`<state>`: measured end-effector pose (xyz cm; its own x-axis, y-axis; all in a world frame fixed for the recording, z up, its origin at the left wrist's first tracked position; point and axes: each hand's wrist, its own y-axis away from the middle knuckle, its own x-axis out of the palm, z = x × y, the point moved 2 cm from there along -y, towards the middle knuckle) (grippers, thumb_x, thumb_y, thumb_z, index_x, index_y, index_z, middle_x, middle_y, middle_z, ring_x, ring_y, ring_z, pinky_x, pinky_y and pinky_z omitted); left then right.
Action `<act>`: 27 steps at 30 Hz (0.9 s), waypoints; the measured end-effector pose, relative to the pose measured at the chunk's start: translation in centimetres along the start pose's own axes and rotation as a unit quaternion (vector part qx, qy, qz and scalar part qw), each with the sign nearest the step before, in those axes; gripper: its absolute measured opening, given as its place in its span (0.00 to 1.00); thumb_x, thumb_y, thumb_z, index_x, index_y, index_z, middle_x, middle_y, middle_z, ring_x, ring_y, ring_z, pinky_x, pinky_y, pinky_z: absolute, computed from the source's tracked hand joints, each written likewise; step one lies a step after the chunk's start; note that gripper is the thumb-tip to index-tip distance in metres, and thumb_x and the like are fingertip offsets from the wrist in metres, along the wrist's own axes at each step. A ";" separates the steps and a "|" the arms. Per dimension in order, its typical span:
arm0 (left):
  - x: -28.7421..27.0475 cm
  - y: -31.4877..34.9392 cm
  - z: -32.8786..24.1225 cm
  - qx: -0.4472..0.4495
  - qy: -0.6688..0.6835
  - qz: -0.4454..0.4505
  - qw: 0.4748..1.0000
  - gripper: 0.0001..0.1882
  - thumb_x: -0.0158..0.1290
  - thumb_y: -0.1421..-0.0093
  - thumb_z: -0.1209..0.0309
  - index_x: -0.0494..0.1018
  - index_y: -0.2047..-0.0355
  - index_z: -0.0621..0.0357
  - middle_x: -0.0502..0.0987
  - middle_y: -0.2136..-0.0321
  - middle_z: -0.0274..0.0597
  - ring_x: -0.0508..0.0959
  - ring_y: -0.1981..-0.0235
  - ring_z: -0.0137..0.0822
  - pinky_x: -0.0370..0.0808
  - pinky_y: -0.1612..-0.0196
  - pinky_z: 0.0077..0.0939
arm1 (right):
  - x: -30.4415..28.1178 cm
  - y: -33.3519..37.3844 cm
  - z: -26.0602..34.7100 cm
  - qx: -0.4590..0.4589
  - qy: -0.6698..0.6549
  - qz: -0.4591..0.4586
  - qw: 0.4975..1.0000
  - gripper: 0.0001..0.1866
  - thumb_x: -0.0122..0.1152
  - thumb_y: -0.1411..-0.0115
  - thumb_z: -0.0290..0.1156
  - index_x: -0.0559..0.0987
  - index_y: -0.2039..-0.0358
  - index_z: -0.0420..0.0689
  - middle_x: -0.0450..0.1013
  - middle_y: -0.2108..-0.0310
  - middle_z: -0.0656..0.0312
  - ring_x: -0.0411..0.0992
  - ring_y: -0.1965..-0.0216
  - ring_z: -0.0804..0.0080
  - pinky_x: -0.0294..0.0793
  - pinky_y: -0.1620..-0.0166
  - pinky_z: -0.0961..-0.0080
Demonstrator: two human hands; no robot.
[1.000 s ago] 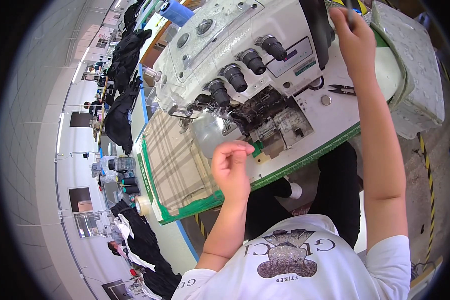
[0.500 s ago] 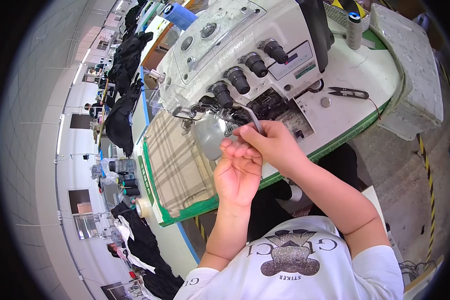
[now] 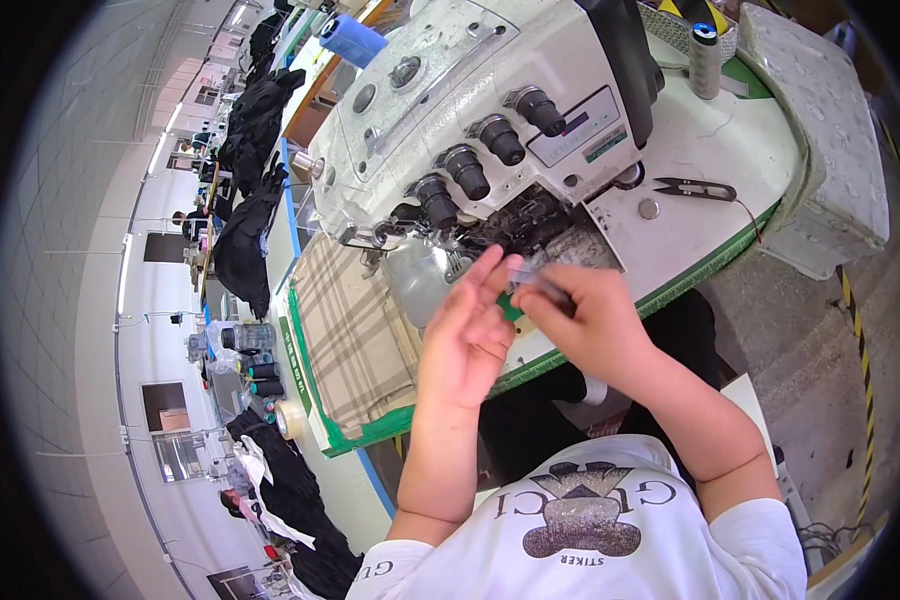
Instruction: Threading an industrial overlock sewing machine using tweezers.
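Observation:
The tweezers (image 3: 550,282), blurred by motion, lie in my right hand (image 3: 595,315), whose fingers are closed around them. Palm upward, my left hand (image 3: 465,345) is beside the tweezers' tip. Its lower fingers curl in, and its upper fingertips come close together by the tip; anything between them is too small to make out. Both hands are just in front of the white overlock sewing machine (image 3: 450,90). Its front cover is open, baring the dark looper area (image 3: 530,225). Left of my fingers sits a shiny grey plate (image 3: 415,285).
Thread snips (image 3: 695,189) and a small round metal piece (image 3: 649,209) lie right of the machine. A grey thread cone (image 3: 705,65) stands behind them. Plaid fabric (image 3: 345,330) covers the table's left part, edged with green tape (image 3: 380,425). A blue thread cone (image 3: 352,40) is at the back.
My right hand has moved slightly down and right with the tweezers, which now point left. My left hand has turned, and its upper fingers have straightened somewhat. The view has shifted slightly.

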<state>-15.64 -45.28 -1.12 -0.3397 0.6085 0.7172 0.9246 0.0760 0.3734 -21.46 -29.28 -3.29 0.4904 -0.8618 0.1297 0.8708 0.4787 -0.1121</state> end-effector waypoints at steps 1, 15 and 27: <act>0.2 -0.2 -0.4 0.005 0.034 -0.004 0.999 0.24 0.47 0.30 0.69 0.61 0.38 0.66 0.76 0.53 0.42 0.63 0.80 0.16 0.67 0.70 0.13 | -0.1 0.4 0.2 -0.037 0.030 0.009 0.999 0.02 0.62 0.44 0.24 0.79 0.70 0.40 0.72 0.80 0.54 0.69 0.82 0.64 0.68 0.75 0.72; -0.2 -0.4 -1.1 0.208 -0.478 -0.204 0.828 0.11 0.43 0.31 0.73 0.74 0.56 0.65 0.63 0.87 0.27 0.58 0.87 0.18 0.57 0.80 0.15 | -13.2 -7.9 0.4 -0.205 0.228 -0.318 0.897 0.06 0.64 0.42 0.25 0.80 0.64 0.39 0.75 0.72 0.56 0.73 0.74 0.66 0.70 0.72 0.72; -1.1 -0.6 -2.0 0.193 -0.355 -0.114 0.908 0.10 0.41 0.32 0.76 0.73 0.59 0.64 0.62 0.89 0.28 0.54 0.91 0.18 0.54 0.83 0.16 | -16.0 -15.3 0.6 -0.149 0.139 -0.242 0.949 0.26 0.56 0.34 0.50 0.72 0.78 0.38 0.63 0.84 0.68 0.59 0.78 0.80 0.60 0.75 0.74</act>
<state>-16.13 -47.54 -0.97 -0.4597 0.8874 0.0357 0.8822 0.4517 0.1327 -42.67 -22.69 -3.02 -0.0287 -0.9993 -0.0227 0.9228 -0.0178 -0.3849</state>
